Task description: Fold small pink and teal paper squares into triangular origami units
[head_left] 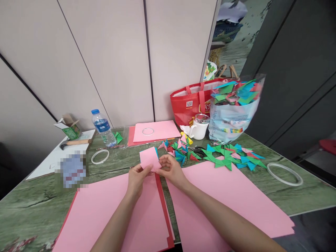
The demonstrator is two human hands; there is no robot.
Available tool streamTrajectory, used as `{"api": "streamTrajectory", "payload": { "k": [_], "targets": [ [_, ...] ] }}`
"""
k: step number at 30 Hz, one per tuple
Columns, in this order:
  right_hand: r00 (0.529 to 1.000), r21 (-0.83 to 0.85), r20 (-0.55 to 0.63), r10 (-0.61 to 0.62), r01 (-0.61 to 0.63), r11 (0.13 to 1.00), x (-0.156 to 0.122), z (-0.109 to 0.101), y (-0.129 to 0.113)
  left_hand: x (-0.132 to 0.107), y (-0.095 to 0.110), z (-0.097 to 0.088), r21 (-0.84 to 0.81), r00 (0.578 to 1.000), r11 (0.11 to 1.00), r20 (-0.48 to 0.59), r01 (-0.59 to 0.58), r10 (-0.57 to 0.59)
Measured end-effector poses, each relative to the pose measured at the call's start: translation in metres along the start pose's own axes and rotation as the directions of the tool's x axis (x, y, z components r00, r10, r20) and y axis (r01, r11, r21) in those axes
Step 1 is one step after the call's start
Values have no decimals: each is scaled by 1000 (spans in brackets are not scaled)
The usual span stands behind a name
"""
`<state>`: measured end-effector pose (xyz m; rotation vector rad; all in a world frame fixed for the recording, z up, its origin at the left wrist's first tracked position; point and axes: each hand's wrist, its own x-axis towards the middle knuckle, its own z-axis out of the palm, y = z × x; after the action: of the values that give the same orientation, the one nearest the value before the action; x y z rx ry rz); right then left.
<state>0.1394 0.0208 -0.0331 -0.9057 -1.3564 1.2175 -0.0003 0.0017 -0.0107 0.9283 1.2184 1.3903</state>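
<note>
Both of my hands are at the middle of the table, on one small piece of pink paper (155,163). My left hand (138,175) pinches its lower left part, thumb on top. At its right edge are the thumb and curled fingers of my right hand (172,170), closed on the same paper. Just behind lies a small stack of paper squares (145,154), pink on top with a blue edge showing. Large pink sheets (110,210) with red beneath lie under my left forearm, and another pink stack (223,199) lies under my right.
Folded paper pieces (181,150), black scissors (198,151) and green-blue folded rings (222,157) lie beyond my right hand. Behind stand a white mug (200,127), a red bag (187,105) and a filled plastic bag (231,119). A water bottle (103,129) and a hammer (77,141) are left.
</note>
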Motion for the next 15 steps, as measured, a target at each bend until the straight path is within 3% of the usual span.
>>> {"api": "streamTrajectory", "payload": {
  "k": [5,10,15],
  "targets": [
    [996,-44,73,-43,46,998,1,-2,-1,-2,4,1,51,999,998,32,-42,41],
    [999,7,29,12,-13,1000,4,-6,-5,0,6,-1,158,982,969,48,-190,185],
    [996,57,47,70,-72,996,5,-7,-6,2,5,-2,164,982,969,47,-186,181]
  ]
}}
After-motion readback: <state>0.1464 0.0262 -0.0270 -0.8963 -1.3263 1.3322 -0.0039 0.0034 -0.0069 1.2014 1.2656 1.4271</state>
